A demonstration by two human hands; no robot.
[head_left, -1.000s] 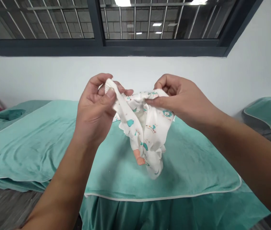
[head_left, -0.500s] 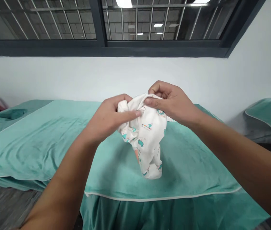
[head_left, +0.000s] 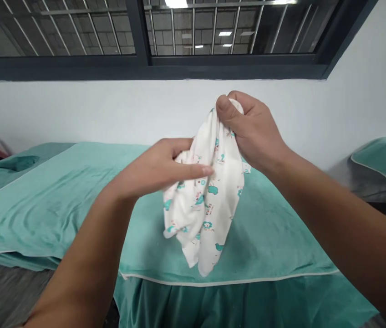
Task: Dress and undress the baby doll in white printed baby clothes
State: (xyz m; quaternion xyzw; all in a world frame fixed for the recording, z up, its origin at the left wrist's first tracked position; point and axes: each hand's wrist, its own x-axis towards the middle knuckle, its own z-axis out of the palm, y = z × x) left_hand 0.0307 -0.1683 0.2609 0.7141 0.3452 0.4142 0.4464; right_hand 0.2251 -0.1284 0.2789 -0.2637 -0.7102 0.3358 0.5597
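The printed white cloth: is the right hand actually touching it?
Touching: the head view shows the right hand holding the printed white cloth by its gathered top.

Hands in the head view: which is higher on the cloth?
The right hand, gripping the printed white cloth at its gathered top; the left hand is lower, its thumb across the cloth's front.
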